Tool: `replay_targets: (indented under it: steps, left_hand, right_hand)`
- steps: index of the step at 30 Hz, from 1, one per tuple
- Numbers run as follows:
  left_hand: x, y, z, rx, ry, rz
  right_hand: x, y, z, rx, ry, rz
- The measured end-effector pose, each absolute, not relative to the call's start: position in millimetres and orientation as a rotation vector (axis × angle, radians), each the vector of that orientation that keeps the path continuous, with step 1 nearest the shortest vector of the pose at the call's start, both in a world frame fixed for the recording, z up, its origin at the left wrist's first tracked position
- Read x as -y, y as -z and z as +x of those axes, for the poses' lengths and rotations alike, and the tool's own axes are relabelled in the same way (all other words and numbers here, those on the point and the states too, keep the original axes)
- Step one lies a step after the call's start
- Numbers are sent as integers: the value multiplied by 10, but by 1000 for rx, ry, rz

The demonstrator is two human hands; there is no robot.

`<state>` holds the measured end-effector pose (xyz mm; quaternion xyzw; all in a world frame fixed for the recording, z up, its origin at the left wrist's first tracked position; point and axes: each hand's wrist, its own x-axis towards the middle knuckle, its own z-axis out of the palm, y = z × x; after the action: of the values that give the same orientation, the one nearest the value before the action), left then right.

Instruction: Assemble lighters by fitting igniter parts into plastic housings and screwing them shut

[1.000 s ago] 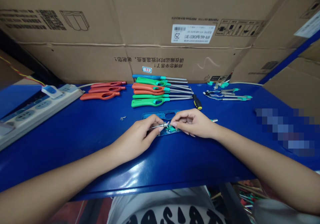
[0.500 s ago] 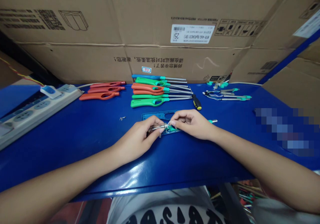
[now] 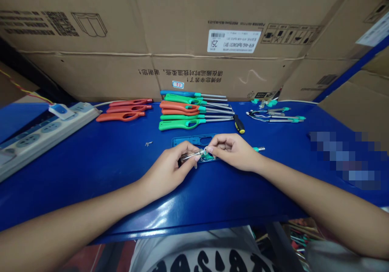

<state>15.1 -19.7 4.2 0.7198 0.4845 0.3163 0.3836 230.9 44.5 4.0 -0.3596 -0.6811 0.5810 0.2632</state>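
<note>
My left hand (image 3: 172,164) is closed round a clear lighter gas tank (image 3: 188,155) with a shiny valve end pointing right. Fingertips of my right hand (image 3: 235,152) pinch a thin white tube (image 3: 206,148) at that valve end; the exact contact is partly hidden. Beneath both hands lie blue lighter casing halves (image 3: 186,141). A green trigger part (image 3: 208,157) and loose white wire show between the hands. Past my right wrist a metal lighter tube with a green collar (image 3: 259,148) sticks out.
Assembled gas lighters (image 3: 182,124) lie in a row at the back, with red casings (image 3: 121,117) to their left. A screwdriver (image 3: 239,124), lighter innards (image 3: 273,116), small screws (image 3: 148,144) and a power strip (image 3: 45,130) are also on the blue table. A cardboard wall (image 3: 121,69) stands behind.
Both hands keep nearly the same place and grip. The tank in my left hand has shifted very slightly, along with the metal lighter tube at the right.
</note>
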Motion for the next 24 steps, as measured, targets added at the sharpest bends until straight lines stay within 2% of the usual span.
replay_targets:
  steps: [24]
  left_hand:
    - [225, -44, 215, -1207, -885, 1833]
  right_hand:
    - [-420, -54, 2317, 1879, -1575, -1036]
